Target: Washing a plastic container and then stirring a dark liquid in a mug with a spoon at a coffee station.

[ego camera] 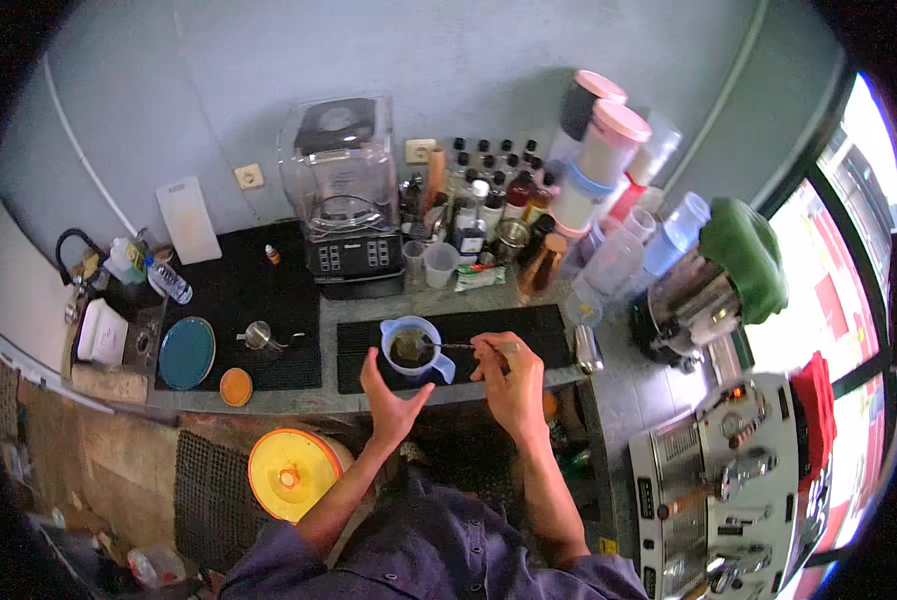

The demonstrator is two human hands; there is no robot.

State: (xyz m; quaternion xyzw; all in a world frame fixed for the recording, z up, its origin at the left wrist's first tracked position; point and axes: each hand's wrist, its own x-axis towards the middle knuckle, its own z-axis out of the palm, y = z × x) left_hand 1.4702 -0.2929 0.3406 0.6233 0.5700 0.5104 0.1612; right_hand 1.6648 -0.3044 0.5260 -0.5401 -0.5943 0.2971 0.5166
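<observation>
A light-blue plastic jug (pixel 420 327) stands on a black rubber bar mat (pixel 366 337) in front of me. Dark liquid lies inside it, along with something that looks like a tea bag. My right hand (pixel 514 381) grips a twisted-handle bar spoon (pixel 457 346), held almost level, its lower end in the jug. My left hand (pixel 393 405) is at the near side of the jug with thumb and fingers spread. Nothing is grasped in it, and whether a fingertip touches the jug is unclear.
Behind the mat stand a covered blender (pixel 354 259), plastic cups (pixel 441 264), several syrup bottles (pixel 493 202) and a copper jigger (pixel 542 268). A steel cup (pixel 587 349) is right of the mat, an espresso machine (pixel 707 480) at far right. A yellow lidded bucket (pixel 294 469) sits low left.
</observation>
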